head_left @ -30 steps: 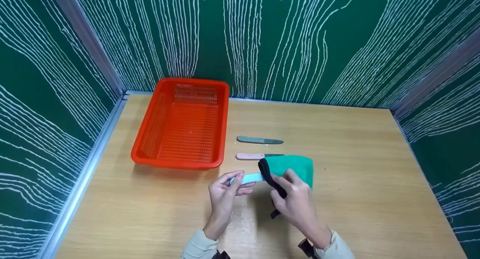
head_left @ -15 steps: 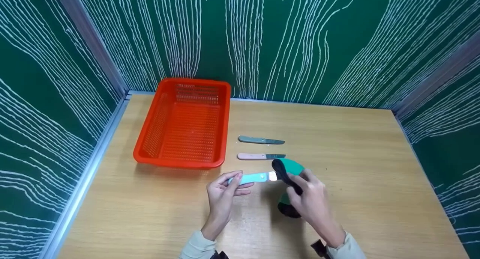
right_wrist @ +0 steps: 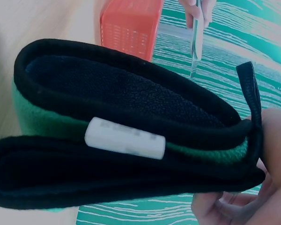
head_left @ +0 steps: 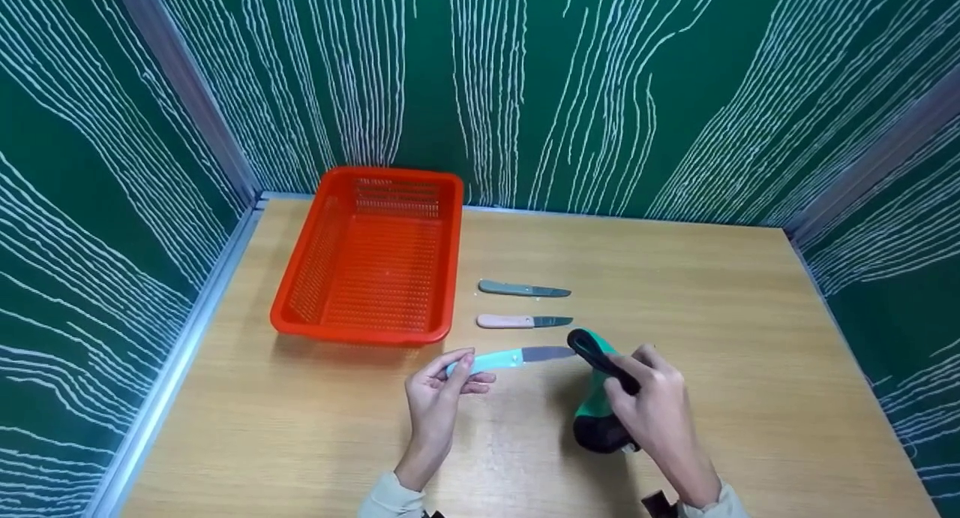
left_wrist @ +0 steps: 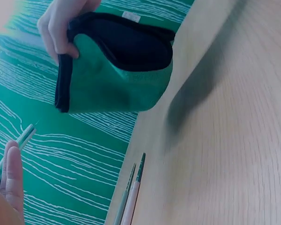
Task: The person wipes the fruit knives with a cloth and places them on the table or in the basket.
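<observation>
My left hand (head_left: 431,402) pinches the light-blue handle of a small knife (head_left: 499,360) between thumb and fingers. The blade is bare and points right, its tip right at the edge of a green cloth (head_left: 598,394) with black edging. My right hand (head_left: 658,390) grips that cloth by its black edge and holds it up over the table. In the left wrist view the cloth (left_wrist: 107,91) is folded, showing a dark inner side. A white tag (right_wrist: 125,138) and a black loop (right_wrist: 249,89) show on its edge in the right wrist view.
Two more knives lie side by side beyond the hands, one with a grey-green handle (head_left: 504,287), one with a pink handle (head_left: 504,321). A red plastic basket (head_left: 364,333) stands at the back left. Green panels with white wavy lines (head_left: 487,90) enclose the wooden table (head_left: 712,300).
My right hand has drawn the green cloth to the right, off the knife, baring first the handle and then the blade. My left hand has shifted slightly left with the knife.
</observation>
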`<state>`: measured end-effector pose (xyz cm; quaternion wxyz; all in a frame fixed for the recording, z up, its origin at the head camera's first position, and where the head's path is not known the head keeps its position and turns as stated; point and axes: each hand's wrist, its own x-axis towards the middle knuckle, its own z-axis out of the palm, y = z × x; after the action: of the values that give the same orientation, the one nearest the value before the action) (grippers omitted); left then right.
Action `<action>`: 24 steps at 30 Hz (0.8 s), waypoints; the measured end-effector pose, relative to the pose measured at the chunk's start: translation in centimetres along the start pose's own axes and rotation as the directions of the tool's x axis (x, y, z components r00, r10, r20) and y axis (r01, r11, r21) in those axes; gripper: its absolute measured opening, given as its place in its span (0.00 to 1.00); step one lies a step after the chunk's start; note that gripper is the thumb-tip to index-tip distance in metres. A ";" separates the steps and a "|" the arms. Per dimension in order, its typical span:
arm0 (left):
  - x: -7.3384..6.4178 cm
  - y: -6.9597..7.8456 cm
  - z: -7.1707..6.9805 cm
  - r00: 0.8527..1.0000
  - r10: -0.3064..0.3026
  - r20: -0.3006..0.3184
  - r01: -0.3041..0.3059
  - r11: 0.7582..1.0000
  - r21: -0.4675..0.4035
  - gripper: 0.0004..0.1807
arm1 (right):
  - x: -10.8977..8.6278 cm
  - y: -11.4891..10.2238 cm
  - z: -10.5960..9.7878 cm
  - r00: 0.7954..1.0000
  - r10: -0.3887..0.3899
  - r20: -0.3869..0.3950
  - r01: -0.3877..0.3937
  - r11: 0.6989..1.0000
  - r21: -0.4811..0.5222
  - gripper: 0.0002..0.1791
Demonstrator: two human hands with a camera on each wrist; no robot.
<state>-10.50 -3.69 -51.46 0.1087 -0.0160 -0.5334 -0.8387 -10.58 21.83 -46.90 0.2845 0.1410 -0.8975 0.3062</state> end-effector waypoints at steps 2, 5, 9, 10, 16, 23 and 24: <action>0.1 0.1 -0.1 1.000 0.025 0.006 -0.025 1.000 -0.009 0.13 | 0.0 0.1 -0.2 1.000 0.006 -0.005 -0.006 1.000 0.012 0.15; 0.1 0.4 -0.3 0.998 0.053 0.016 -0.052 0.999 -0.008 0.13 | -0.1 0.2 -0.3 1.000 0.020 -0.009 -0.020 1.000 0.017 0.15; 0.2 0.7 -0.5 0.996 0.086 0.031 -0.086 0.996 0.002 0.12 | -0.3 0.3 -0.2 1.000 0.029 -0.009 -0.029 1.000 0.004 0.14; 0.3 0.7 -0.5 0.995 0.093 0.034 -0.093 0.996 0.000 0.12 | -0.3 0.3 -0.1 1.000 0.030 -0.007 -0.030 1.000 -0.001 0.14; 0.7 1.1 -0.8 0.989 0.141 0.034 -0.140 0.990 -0.031 0.12 | -0.4 0.4 -0.1 0.999 0.049 0.006 -0.049 0.999 0.005 0.13; 1.4 1.5 -1.3 0.974 0.226 0.022 -0.226 0.974 -0.008 0.12 | -0.6 0.6 -0.3 0.999 0.049 0.006 -0.049 0.999 0.007 0.13; 1.6 1.6 -1.5 0.972 0.236 0.018 -0.236 0.972 0.000 0.12 | -0.6 0.6 -0.3 0.999 0.049 0.007 -0.049 0.999 0.006 0.13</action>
<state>-11.59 -5.90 -50.46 0.2027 -0.0866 -0.5295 -0.8192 -10.22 22.53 -47.32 0.2735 0.1208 -0.9006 0.3155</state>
